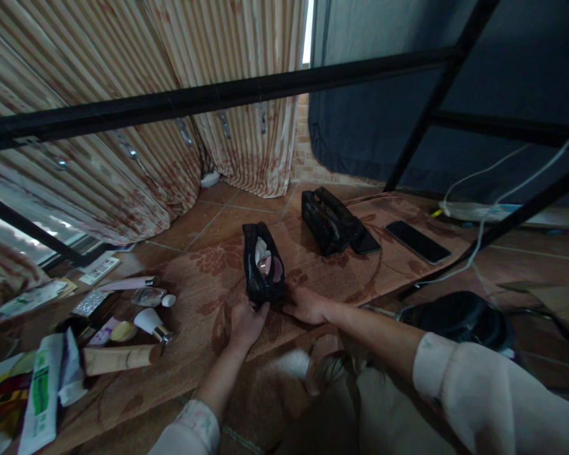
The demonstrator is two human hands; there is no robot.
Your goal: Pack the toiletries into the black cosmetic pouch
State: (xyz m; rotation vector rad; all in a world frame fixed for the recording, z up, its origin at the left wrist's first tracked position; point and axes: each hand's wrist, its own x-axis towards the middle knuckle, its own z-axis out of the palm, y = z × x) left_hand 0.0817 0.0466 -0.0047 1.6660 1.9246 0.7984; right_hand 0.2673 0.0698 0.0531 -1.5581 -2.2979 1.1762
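Note:
A black zippered pouch (250, 272) lies on the brown patterned mat, its top open. Inside it I can see something white and round pinkish cosmetics (277, 270). My left hand (249, 323) has its fingers closed on the pouch's near left corner, with the thumb on the near edge. Against the near right corner rests my right hand (308, 306), its fingers bent and partly hidden by the pouch. A second black pouch (327, 221) stands open farther back on the right, apart from both hands.
Left on the mat (189, 316) lie several toiletries, among them a white-green tube (42, 392), a beige tube (123, 359) and a makeup brush (154, 325). A phone (418, 241) lies at the right. Black metal bars (218, 95) cross ahead, before curtains (237, 145).

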